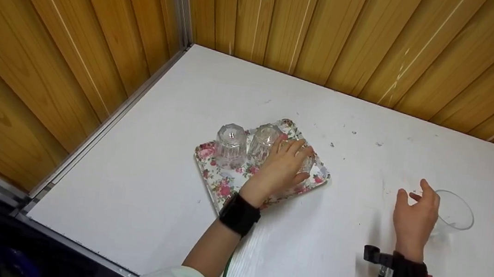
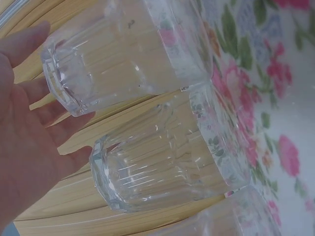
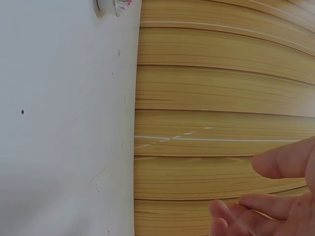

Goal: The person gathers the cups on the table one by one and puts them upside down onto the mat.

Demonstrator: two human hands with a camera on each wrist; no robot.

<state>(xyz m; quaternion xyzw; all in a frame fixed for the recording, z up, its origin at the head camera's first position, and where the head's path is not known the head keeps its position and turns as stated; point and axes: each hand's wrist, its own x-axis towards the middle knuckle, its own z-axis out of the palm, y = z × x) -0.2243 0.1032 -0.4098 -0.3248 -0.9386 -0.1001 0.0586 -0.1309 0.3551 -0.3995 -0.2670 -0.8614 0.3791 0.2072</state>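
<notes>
On a floral tray (image 1: 224, 187) stand three clear faceted glasses, upside down in a row: a left glass (image 1: 231, 143), a middle glass (image 1: 261, 142) and a right glass (image 1: 307, 165). My left hand (image 1: 281, 168) is over the right glass and partly hides it. In the left wrist view, the fingers and thumb of that hand (image 2: 29, 132) spread around the raised base of the nearest glass (image 2: 113, 59), fairly straight. To the right, my right hand (image 1: 417, 218) is held above the table with loosely bent fingers and nothing between them. It overlaps a round clear glass vessel (image 1: 457, 213).
The white table (image 1: 141, 168) carries small marks and specks behind the tray. Wood-patterned panels (image 1: 333, 32) close off the back and left sides. Green cables (image 1: 225, 275) trail from the wrist cameras toward the near side.
</notes>
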